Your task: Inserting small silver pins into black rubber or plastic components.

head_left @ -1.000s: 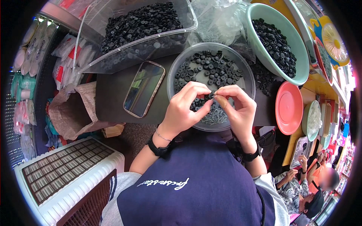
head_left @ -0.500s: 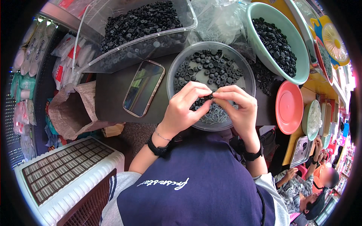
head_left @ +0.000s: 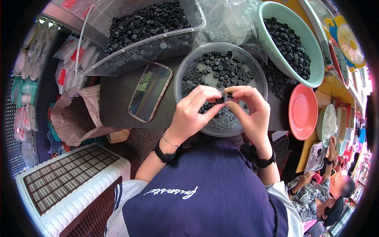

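Over the near half of the clear round tub (head_left: 179, 81), the person's left hand (head_left: 192, 109) pinches a black cap (head_left: 220, 100); the right hand (head_left: 255, 111) grips a small dark piece (head_left: 230, 95) just beside it. Screws (head_left: 225, 121) lie in the tub's near part, loose black caps (head_left: 229, 73) farther in. Left of the tub lies a phone (head_left: 151, 91); beyond it, leftward, stands a clear bin (head_left: 122, 63).

caps (head_left: 220, 100) are black, screws (head_left: 224, 120) silvery, the basin (head_left: 294, 17) pale green, the plate (head_left: 303, 112) coral.

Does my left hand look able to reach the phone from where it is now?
Probably yes: the phone lies uncovered, just left of the left hand, though that hand pinches a small black part.
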Available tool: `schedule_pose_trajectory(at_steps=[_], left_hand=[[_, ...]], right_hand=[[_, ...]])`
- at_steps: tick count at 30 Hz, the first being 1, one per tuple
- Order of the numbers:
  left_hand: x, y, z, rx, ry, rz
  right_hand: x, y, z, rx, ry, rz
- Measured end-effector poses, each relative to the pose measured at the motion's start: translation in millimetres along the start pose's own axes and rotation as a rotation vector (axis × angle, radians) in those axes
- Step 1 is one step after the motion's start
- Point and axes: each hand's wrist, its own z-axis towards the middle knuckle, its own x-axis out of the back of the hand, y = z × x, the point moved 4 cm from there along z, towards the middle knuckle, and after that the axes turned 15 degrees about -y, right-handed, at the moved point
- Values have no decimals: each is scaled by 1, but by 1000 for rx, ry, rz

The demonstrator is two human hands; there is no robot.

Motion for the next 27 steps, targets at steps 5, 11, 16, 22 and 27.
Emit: schedule_pose_trajectory(at_steps=[5,11,16,22,27], left_hand=[[1,3,2,-47,-7,37],[-1,2,1,18,6,-30],[-2,-1,-1,42,20,-48],[-2,-3,-2,39,20,-81],[-1,0,-2,17,10,-37]], right_hand=[[2,6,1,37,0,99],[2,1,1,152,-1,-32],[-1,-16,1,225,-14,-345],[-6,-18,2,200,-13,-420],[-3,-9,4,163,-113,-237]])
